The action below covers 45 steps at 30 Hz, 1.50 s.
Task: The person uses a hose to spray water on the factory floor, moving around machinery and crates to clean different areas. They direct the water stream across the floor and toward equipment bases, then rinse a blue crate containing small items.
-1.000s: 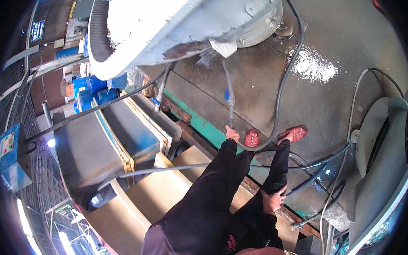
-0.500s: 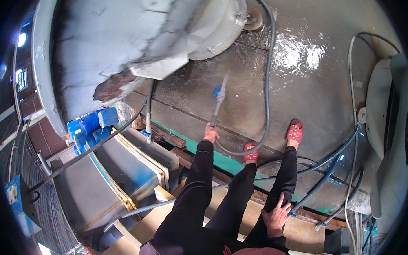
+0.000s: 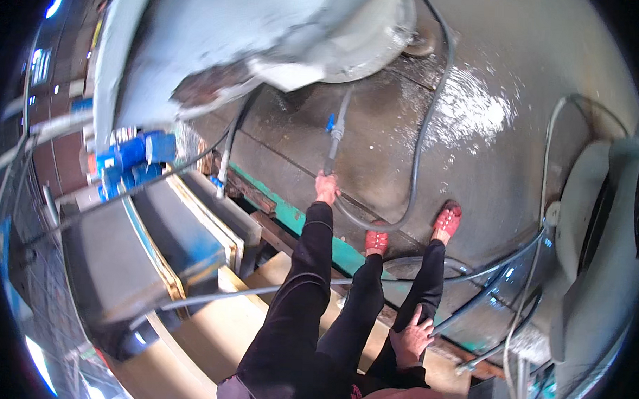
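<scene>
My left hand [image 3: 326, 188], arm stretched forward, is wrapped round the end of a dark grey hose. A grey pipe nozzle [image 3: 336, 135] with a small blue valve handle [image 3: 330, 122] extends from it, pointing away from me over the wet floor toward a large pale drum. From my grip the hose [image 3: 427, 126] loops to the right and runs up toward the far edge. My right hand [image 3: 412, 341] rests on my right leg near the knee, fingers spread, holding nothing.
The large pale drum [image 3: 220, 34] with a rusty patch stands far left. My red shoes [image 3: 447, 219] are on the wet concrete floor [image 3: 377, 159]. Blue containers [image 3: 131, 153] and grey panels [image 3: 113, 263] lie left. More hoses [image 3: 504, 259] cross at right beside a pale rounded body [image 3: 606, 259].
My view has turned slightly, so the drum sits farther right and my shoes farther left in it. The left hand keeps its hold on the hose; the right hand stays on my leg.
</scene>
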Available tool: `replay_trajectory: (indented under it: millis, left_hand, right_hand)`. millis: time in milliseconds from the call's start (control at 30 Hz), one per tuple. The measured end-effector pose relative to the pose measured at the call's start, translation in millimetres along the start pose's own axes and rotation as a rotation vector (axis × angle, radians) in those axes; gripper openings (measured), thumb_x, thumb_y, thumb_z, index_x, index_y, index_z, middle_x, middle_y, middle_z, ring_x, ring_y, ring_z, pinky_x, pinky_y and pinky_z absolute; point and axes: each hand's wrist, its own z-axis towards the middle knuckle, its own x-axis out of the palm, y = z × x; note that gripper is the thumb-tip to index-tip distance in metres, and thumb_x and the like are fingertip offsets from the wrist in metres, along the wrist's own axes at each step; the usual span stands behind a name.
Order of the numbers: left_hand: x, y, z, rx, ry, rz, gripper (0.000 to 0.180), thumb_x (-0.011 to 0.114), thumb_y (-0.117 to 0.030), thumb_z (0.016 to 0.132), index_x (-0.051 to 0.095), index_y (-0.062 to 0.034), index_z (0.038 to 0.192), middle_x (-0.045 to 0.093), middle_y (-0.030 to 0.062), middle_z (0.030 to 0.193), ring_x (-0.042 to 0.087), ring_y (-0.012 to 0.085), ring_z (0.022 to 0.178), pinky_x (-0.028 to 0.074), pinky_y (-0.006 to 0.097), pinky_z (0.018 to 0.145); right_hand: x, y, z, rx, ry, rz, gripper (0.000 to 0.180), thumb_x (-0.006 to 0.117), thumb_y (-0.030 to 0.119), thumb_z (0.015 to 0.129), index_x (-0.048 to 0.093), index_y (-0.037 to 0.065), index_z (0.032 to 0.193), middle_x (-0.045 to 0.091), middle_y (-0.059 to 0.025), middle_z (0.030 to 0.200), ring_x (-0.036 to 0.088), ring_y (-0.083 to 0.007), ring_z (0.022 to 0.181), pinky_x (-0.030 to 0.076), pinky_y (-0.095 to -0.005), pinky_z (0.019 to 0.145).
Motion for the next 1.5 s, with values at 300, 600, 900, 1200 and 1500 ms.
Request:
replay_trajectory:
  millis: [300,600,900,1200,1500]
  left_hand:
    - [-30,65,-123,-0.377,-0.149,-0.425,0.022,0.049,-0.002,0.078,0.037,-0.0089,0.095,0.041,0.0098,0.058,0.041,0.0205,0.036,0.038,0.039,0.03]
    - [-78,84,-125,-0.206,-0.075,-0.624,0.015,0.047,-0.003,0.08,0.041,-0.011,0.091,0.04,0.0043,0.061,0.042,0.0163,0.039,0.035,0.032,0.032]
    - [-202,41,-59,-0.137,-0.23,-0.381,0.013,0.048,-0.011,0.082,0.05,-0.002,0.091,0.05,0.0089,0.061,0.049,0.0206,0.038,0.04,0.036,0.035]
    - [-242,31,-7,-0.179,0.104,-0.513,0.015,0.052,-0.01,0.077,0.05,-0.0006,0.089,0.048,0.0068,0.054,0.049,0.0176,0.037,0.039,0.034,0.034]
    - [-222,9,2,-0.23,0.243,-0.3,0.021,0.049,-0.005,0.074,0.048,0.0024,0.093,0.056,0.0166,0.058,0.058,0.0275,0.042,0.046,0.04,0.04]
  right_hand:
    - [-48,2,-1,-0.104,-0.108,-0.167,0.111,0.082,0.043,0.053,0.02,0.018,0.142,0.039,-0.0208,0.121,0.046,-0.0376,0.111,0.045,-0.0527,0.084]
    - [-79,20,19,-0.136,0.022,-0.36,0.112,0.083,0.041,0.052,0.018,0.018,0.14,0.035,-0.0286,0.129,0.043,-0.044,0.117,0.042,-0.0529,0.091]
    - [-68,75,30,-0.092,0.079,-0.53,0.116,0.083,0.045,0.05,0.017,0.012,0.14,0.034,-0.0318,0.128,0.044,-0.0451,0.116,0.041,-0.0507,0.094]
    - [-32,124,21,0.034,0.22,-0.634,0.118,0.08,0.052,0.054,0.013,0.01,0.142,0.032,-0.035,0.13,0.038,-0.0503,0.119,0.039,-0.0531,0.095]
    - [-14,312,24,-0.622,-0.077,-0.483,0.097,0.075,0.036,0.068,0.015,0.02,0.143,0.025,-0.0196,0.141,0.03,-0.0414,0.125,0.028,-0.0564,0.098]
